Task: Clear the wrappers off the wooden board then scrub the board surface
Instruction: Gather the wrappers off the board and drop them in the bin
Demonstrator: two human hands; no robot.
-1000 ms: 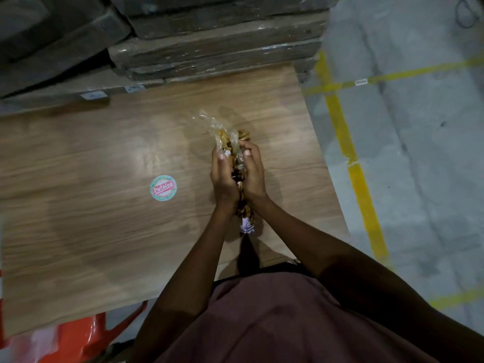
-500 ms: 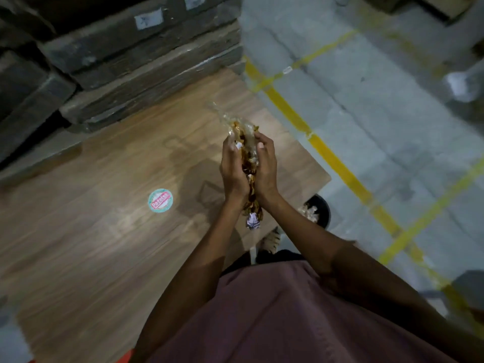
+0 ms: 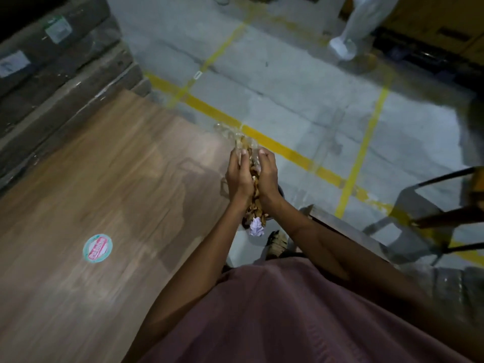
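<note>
A bundle of wrappers (image 3: 253, 184), brown and clear with a crumpled white scrap at its lower end, was held pressed between the left hand (image 3: 239, 176) and the right hand (image 3: 267, 176). Both hands were cupped palm to palm around the bundle, the fingers bent over its top. The bundle was carried clear of the wooden board (image 3: 110, 195), just past the board's right-hand edge and above the concrete floor (image 3: 301, 82). A dark rounded object was partly visible on the floor directly beneath the hands; whether it was a bin could not be told.

The first step, clearing the board, was judged nearly complete. No loose wrappers could be seen on the visible part of the board, which served as the worktop. Only a round green and red sticker (image 3: 97, 248) was left on it, lying flat and well apart from the hands toward the near left. The wrappers had not yet been let go, so their disposal remained to be done.

The second step, scrubbing, was judged not yet begun. No cloth, brush or scrubbing pad could be made out anywhere, and neither hand was free to take one up.

Farther off, the frame of a chair (image 3: 429, 213) was seen at the right. Wrapped stacks of boards (image 3: 60, 61) were seen behind the far edge of the board. Yellow lines (image 3: 275, 145) were painted across the floor. At the far top, the legs of a second person (image 3: 358, 22), clad in white, were partly visible.
</note>
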